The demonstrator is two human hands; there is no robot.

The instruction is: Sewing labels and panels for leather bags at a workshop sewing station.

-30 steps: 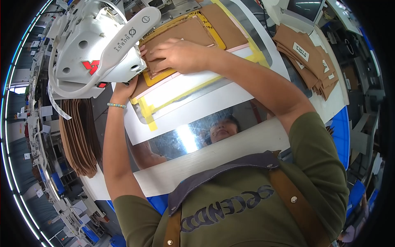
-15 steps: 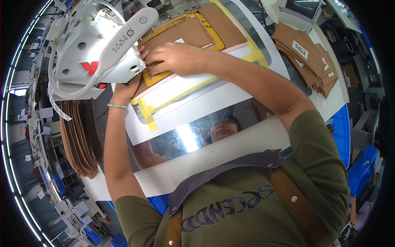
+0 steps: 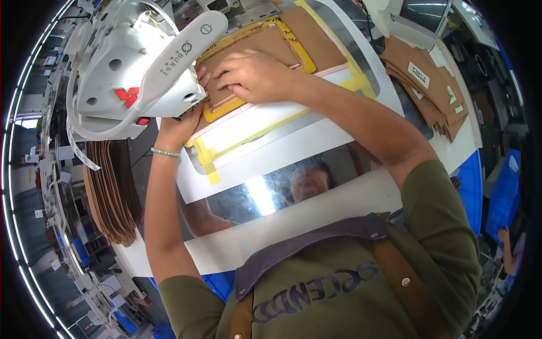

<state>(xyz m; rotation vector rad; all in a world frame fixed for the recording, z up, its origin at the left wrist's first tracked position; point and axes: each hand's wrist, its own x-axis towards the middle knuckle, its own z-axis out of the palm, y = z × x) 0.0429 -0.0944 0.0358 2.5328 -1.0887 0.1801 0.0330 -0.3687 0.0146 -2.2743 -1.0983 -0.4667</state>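
My right hand (image 3: 251, 76) rests on a brown panel (image 3: 262, 46) framed by a yellow template (image 3: 305, 55), its fingers spread and slightly bent. Left of it, my left hand (image 3: 179, 129) reaches in beside the white sewing machine head (image 3: 121, 73). The machine hides much of that hand, but its stretched fingertips show at the panel's left end. A larger brown sheet (image 3: 313, 37) lies under the template, edged with yellow tape (image 3: 254, 131). Neither hand visibly grips anything.
A white sheet (image 3: 271, 158) and a shiny metal plate (image 3: 248, 195) lie toward me. Brown labelled pieces (image 3: 415, 85) are piled at right, below a screen (image 3: 423, 14). A stack of brown pieces (image 3: 113, 192) stands at left. Blue bins (image 3: 468, 186) sit beyond the table's right edge.
My right hand has shifted slightly right and away from me over the panel, now covering a small white label seen before. My left hand stays near the machine. The whole view has shifted slightly.
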